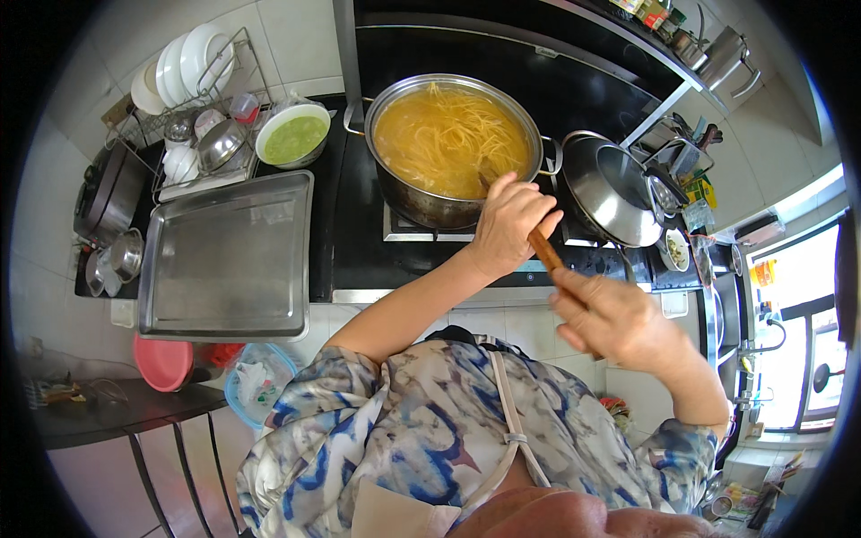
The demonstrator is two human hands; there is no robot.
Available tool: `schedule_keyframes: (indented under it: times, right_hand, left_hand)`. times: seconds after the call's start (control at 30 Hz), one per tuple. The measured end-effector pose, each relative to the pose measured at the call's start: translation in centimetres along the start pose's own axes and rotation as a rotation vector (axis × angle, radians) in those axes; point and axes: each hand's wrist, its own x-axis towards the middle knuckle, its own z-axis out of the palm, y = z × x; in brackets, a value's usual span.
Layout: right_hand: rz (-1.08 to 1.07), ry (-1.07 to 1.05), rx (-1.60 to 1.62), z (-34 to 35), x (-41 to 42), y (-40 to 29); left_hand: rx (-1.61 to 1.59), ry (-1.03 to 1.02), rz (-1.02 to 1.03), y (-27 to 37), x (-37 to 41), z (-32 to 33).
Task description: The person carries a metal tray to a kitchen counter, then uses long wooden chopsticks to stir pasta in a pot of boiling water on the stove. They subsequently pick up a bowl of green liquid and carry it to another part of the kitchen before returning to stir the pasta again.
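Observation:
A large steel stockpot point(430, 208) with two side handles stands on the stove. Yellow noodles point(464, 128) float in its yellowish liquid. Both of my hands are on one long wooden stick point(546, 251), which slants down into the pot at its near right side. My left hand point(510, 225) grips it low, right by the pot's rim. Farther up, my right hand point(612, 319) is closed around the upper part and looks slightly blurred. The stick's lower end is mostly hidden by my left hand and the liquid.
Right of the pot sits a lidded wok point(605, 191). To the left are a bowl of green liquid point(294, 138), an overhanging metal tray point(225, 259) and a dish rack point(202, 111). A range hood point(511, 47) rises behind; a small bowl point(674, 250) stands far right.

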Motion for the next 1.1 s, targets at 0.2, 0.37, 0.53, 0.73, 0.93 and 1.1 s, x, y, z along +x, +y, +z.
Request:
schedule_keyframes:
  times: [0.2, 0.37, 0.53, 0.73, 0.93, 1.1]
  right_hand:
    - [0.039, 0.135, 0.107, 4.2, -4.1, 1.3]
    - [0.182, 0.204, 0.245, 7.2, -8.1, 1.8]
    - [0.485, 0.333, 0.563, 9.4, -10.6, 1.5]
    - [0.583, 0.589, 0.930, 12.1, -13.7, 3.2]
    - [0.522, 0.691, 1.189, 11.7, -14.8, 5.9]
    - [0.491, 0.666, 1.152, 5.4, -15.6, 7.8]
  left_hand:
    - [-0.098, -0.241, 0.008, -1.0, -1.5, 0.7]
    - [0.009, -0.267, 0.101, -1.0, -2.1, 1.8]
    - [0.073, -0.291, 0.161, -0.9, -2.0, 2.4]
    - [0.114, -0.385, 0.173, -0.6, -1.8, 3.7]
    - [0.212, -0.469, 0.178, -0.3, -0.9, 4.7]
    - [0.199, -0.434, 0.184, 2.0, 2.7, 6.3]
